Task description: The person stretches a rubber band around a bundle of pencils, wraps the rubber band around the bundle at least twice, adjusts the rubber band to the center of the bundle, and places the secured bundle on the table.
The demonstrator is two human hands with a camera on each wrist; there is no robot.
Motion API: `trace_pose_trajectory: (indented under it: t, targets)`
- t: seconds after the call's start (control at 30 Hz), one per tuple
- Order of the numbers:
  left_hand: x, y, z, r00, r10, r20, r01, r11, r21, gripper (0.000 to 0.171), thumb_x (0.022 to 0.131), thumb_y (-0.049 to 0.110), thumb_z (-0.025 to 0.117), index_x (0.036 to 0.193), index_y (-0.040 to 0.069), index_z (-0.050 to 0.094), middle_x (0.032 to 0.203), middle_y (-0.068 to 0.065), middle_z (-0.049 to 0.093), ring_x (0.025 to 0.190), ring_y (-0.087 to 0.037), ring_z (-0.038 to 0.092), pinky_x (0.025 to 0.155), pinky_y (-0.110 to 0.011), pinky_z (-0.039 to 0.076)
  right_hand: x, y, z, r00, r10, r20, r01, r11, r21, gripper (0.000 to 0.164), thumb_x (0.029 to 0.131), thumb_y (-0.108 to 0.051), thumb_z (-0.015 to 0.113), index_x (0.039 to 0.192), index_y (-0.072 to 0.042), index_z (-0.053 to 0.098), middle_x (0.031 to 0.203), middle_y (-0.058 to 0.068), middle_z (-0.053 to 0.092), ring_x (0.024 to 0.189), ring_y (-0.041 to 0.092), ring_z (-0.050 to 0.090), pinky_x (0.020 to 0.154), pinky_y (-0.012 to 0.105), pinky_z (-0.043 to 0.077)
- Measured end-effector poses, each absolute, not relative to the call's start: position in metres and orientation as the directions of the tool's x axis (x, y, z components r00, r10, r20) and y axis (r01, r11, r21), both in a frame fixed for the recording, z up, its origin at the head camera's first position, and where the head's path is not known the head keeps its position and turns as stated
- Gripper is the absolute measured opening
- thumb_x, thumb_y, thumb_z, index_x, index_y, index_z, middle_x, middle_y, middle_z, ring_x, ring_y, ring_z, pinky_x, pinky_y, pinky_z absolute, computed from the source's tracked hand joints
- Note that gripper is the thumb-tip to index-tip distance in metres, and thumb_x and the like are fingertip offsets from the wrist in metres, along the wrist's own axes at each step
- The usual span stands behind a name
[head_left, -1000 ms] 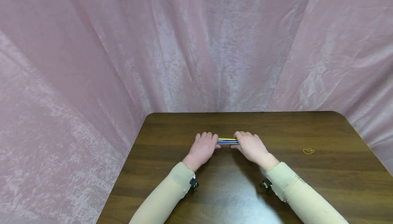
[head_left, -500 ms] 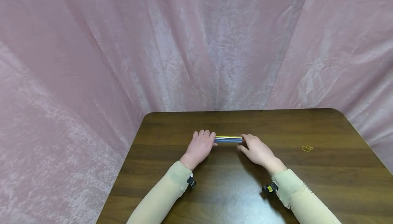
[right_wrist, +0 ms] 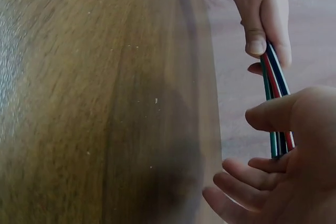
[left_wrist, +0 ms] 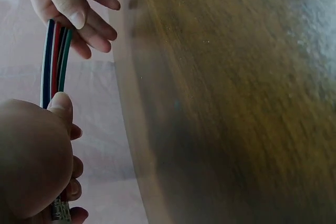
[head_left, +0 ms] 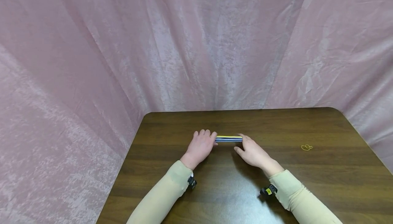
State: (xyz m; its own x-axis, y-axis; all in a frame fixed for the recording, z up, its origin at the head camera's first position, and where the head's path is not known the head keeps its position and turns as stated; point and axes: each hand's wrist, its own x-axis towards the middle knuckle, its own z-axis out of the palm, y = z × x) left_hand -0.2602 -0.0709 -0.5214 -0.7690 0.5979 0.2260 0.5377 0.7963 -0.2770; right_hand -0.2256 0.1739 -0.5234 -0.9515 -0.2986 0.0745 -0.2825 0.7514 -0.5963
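Note:
A bundle of thin coloured pencils (head_left: 228, 138), with yellow, blue, red and green sides, is held level above the table. My left hand (head_left: 201, 146) grips one end, fingers wrapped around it and thumb along the side. At the other end is my right hand (head_left: 255, 152), its thumb apart from the bundle. In the right wrist view, the right fingers (right_wrist: 247, 182) are spread and loosely extended, and the ends of the pencils (right_wrist: 275, 80) meet the palm side near the index finger. The far ends inside the left hand are mostly hidden.
Yellow rubber bands (head_left: 306, 147) lie on the brown wooden table (head_left: 276, 125) to the right of the hands. A pink curtain (head_left: 196, 46) hangs behind the table's back edge. Small cameras are strapped beneath both wrists.
My right hand has loosened its grip on the pencils and slid right to their end, showing more of the bundle. My left hand keeps its hold, almost unmoved.

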Motion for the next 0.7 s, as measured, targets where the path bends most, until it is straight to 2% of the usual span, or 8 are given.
trace_pose_trajectory:
  t: [0.13,0.23,0.33,0.4,0.53,0.7]
  targets:
    - [-0.2608,-0.0724,-0.5218,-0.764,0.604,0.225,0.546,0.793,-0.271,0.031,0.108,0.044,0.061,0.118,0.015,0.059,0.100,-0.004,0.065,0.091,-0.024,0.061,0.078,-0.040,0.047,-0.2248,0.1741,-0.5220,-0.948,-0.315,0.055,-0.269,0.693,-0.669,0.062,0.102,-0.014,0.067,0.151,0.014,0.042,0.139,0.034,0.061,0.133,0.048,0.058,0.110,0.061,0.044]
    - [-0.2620,-0.0739,-0.5221,-0.746,0.620,0.244,0.561,0.782,-0.273,0.031,0.108,0.042,0.063,0.119,0.014,0.059,0.099,-0.004,0.064,0.091,-0.024,0.061,0.079,-0.040,0.048,-0.2247,0.1741,-0.5214,-0.944,-0.329,0.029,-0.227,0.582,-0.780,0.070,0.102,-0.010,0.066,0.156,0.017,0.031,0.139,0.036,0.061,0.134,0.049,0.058,0.112,0.061,0.043]
    - [-0.2641,-0.0760,-0.5215,-0.729,0.627,0.274,0.562,0.778,-0.281,0.030,0.107,0.041,0.065,0.119,0.014,0.060,0.098,-0.004,0.064,0.090,-0.024,0.061,0.077,-0.038,0.048,-0.2249,0.1743,-0.5203,-0.944,-0.330,0.004,-0.170,0.478,-0.862,0.078,0.103,-0.008,0.063,0.160,0.018,0.017,0.148,0.040,0.051,0.140,0.051,0.052,0.116,0.061,0.038]
    - [-0.2649,-0.0775,-0.5203,-0.726,0.625,0.286,0.556,0.779,-0.289,0.029,0.107,0.040,0.065,0.119,0.014,0.060,0.098,-0.004,0.064,0.090,-0.023,0.061,0.076,-0.038,0.048,-0.2252,0.1748,-0.5197,-0.946,-0.323,-0.011,-0.145,0.454,-0.879,0.081,0.104,-0.009,0.062,0.162,0.017,0.012,0.155,0.041,0.042,0.143,0.053,0.047,0.118,0.060,0.036]
    - [-0.2648,-0.0791,-0.5176,-0.734,0.625,0.267,0.549,0.777,-0.309,0.027,0.110,0.041,0.060,0.119,0.015,0.060,0.100,-0.003,0.064,0.092,-0.022,0.060,0.078,-0.037,0.046,-0.2255,0.1749,-0.5178,-0.949,-0.313,-0.034,-0.136,0.503,-0.853,0.081,0.104,-0.012,0.061,0.163,0.015,0.013,0.163,0.037,0.034,0.145,0.052,0.044,0.119,0.061,0.034]
    - [-0.2630,-0.0783,-0.5160,-0.729,0.639,0.247,0.554,0.762,-0.337,0.026,0.111,0.040,0.058,0.120,0.015,0.059,0.101,-0.003,0.063,0.093,-0.022,0.059,0.078,-0.037,0.046,-0.2257,0.1700,-0.5170,-0.958,-0.286,0.005,-0.198,0.649,-0.734,0.072,0.102,-0.010,0.061,0.159,0.017,0.026,0.152,0.037,0.050,0.139,0.049,0.053,0.114,0.061,0.041]
